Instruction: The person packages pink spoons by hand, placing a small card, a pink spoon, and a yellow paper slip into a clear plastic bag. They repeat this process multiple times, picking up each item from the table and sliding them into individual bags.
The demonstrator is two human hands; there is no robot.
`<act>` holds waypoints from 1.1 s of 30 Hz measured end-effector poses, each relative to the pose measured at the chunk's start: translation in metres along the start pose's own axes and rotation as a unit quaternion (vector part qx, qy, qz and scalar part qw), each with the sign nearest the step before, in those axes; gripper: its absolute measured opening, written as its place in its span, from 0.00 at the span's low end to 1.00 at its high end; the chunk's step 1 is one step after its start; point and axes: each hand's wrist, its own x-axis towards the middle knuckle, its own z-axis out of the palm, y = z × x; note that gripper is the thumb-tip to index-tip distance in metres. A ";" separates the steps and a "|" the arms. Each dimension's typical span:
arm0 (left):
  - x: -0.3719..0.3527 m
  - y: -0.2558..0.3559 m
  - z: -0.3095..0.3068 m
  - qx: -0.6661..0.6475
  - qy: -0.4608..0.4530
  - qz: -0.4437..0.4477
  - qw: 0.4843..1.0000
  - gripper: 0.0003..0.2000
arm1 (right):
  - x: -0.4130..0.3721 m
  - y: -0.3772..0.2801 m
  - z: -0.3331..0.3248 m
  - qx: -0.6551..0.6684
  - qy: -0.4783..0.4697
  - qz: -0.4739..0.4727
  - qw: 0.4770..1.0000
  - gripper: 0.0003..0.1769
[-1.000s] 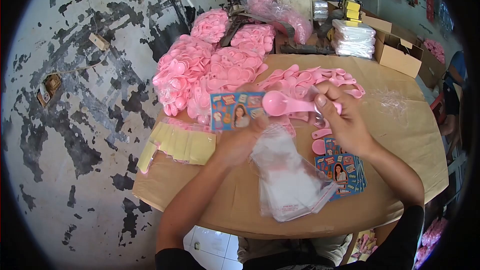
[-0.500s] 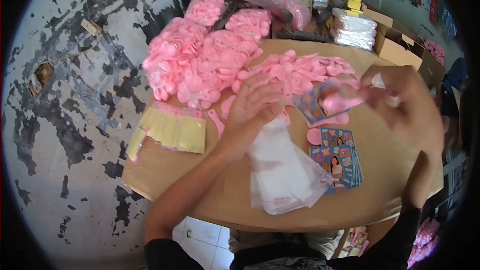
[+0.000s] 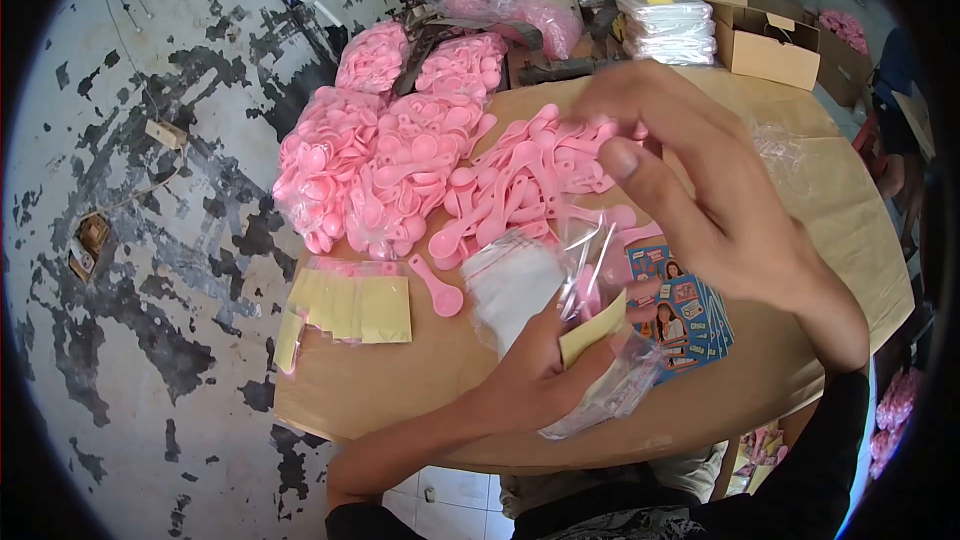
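My left hand is closed around a clear plastic bag, which stands up from its grip. Inside the bag are a pink spoon and a yellow-backed card. Above and to the right, my right hand is raised with thumb and bent fingers apart, apparently holding nothing. Under my left hand lies a stack of clear bags, partly covered. Printed blue cards are fanned out beneath my right hand. A single pink scoop-like spoon rests left of the bags.
Loose pink spoons are heaped at the table's middle, beside large bags of spoons. Several filled packets lie in a row at left. Crumpled clear plastic lies at right. Behind stand wrapped stacks and a cardboard box.
My left hand has moved down and closed on the bag. The spoon and card, earlier by my right hand, are now in that bag. My right hand has moved left, fingers apart.
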 end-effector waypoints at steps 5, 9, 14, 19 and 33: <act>-0.002 0.002 -0.002 -0.077 -0.093 -0.068 0.990 0.26 | 0.004 0.012 -0.030 0.205 -0.315 0.252 0.892 0.13; -0.002 -0.006 -0.001 0.012 0.017 -0.052 0.998 0.21 | 0.006 0.014 -0.030 0.152 -0.384 0.230 0.881 0.12; 0.001 -0.004 -0.010 0.017 0.137 -0.022 0.990 0.19 | -0.008 0.010 -0.019 0.033 -0.304 0.097 0.947 0.12; 0.001 -0.003 -0.011 0.021 0.169 -0.050 0.984 0.21 | -0.006 0.001 -0.020 -0.045 -0.289 -0.028 0.956 0.10; 0.004 0.002 -0.022 0.267 0.102 -0.075 0.955 0.18 | -0.026 0.013 0.003 -0.184 -0.315 -0.145 0.920 0.07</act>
